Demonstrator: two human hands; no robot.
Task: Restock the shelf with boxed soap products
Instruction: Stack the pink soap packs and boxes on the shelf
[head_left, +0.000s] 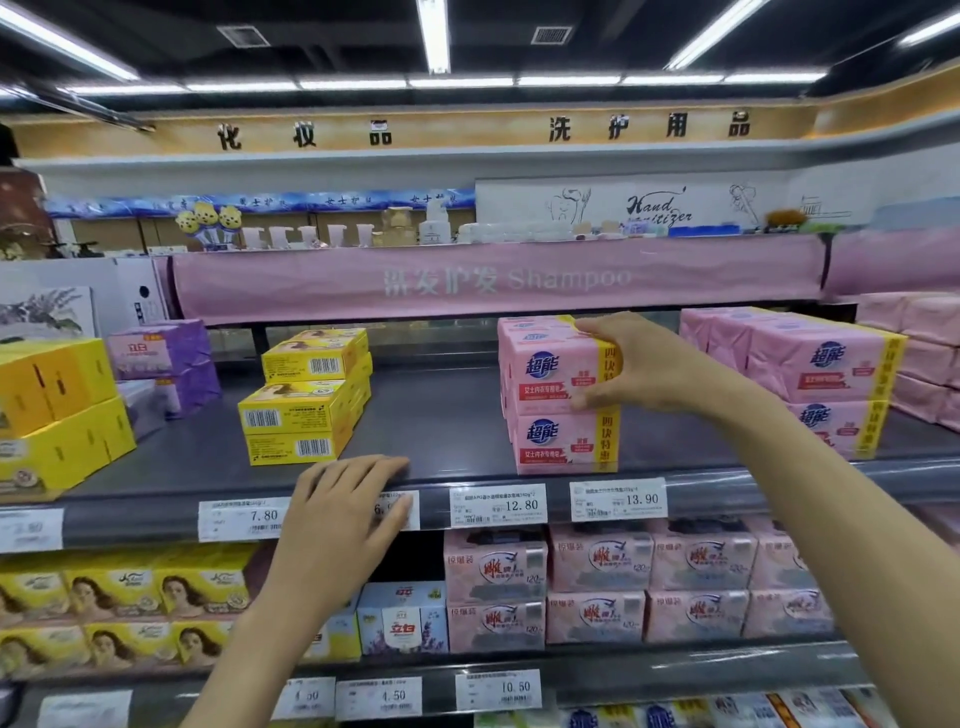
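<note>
Far left: big yellow cartons (52, 410) stacked at the front of the shelf (441, 415), with purple packs (161, 358) behind them.
Left-centre: yellow soap boxes (306, 400) in three tiers, slightly skewed.
Left hand: my view has the left hand (348, 504) flat on the shelf lip, fingers straight and draped over the price rail (130, 522). It holds nothing.
Middle: bare dark deck between the yellow boxes and the pink ones. I read this as room left to fill.
Right-centre: top pink soap pack (545, 369) sits on a lower pink pack (556, 441) near the front edge.
Right hand: the right hand (634, 364) grips the top pack's right end, fingers over the top and thumb underneath.
Far right: second pink stack (810, 374), deeper.
Progress: partway, in my judgement. The pink column is only two high and the centre is unfilled.
</note>
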